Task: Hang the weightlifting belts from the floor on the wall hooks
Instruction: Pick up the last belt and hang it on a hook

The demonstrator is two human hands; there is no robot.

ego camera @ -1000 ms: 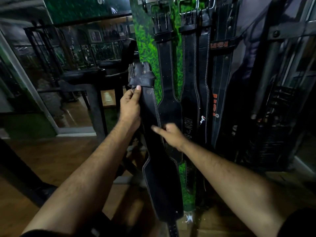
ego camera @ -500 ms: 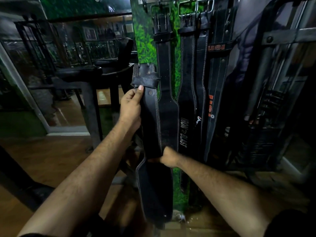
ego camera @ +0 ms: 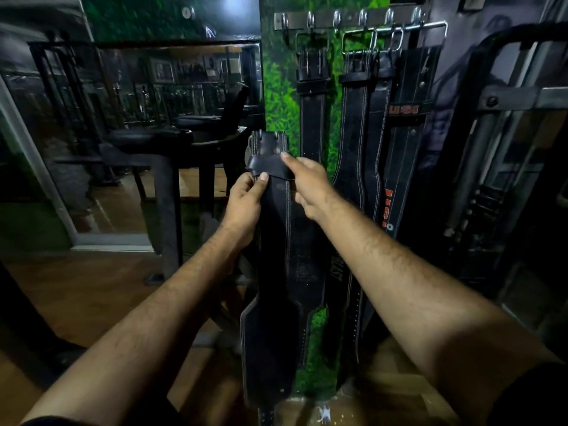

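Note:
A black leather weightlifting belt hangs upright in front of me, buckle end up, its wide part low near the floor. My left hand grips it just under the buckle loop. My right hand pinches the keeper loop at the belt's top right. Above, a metal hook rail is fixed on the green wall panel. Several black belts hang from it by their buckles, one with orange USI lettering. The leftmost hook is bare.
A dark padded bench and machine frame stand left of the panel, before a mirror wall. A metal rack rises at the right. Wooden floor lies below at the left.
My right hand let go of the belt's middle and rose to the buckle end beside my left hand. The view tilted up, bringing the hook rail into sight.

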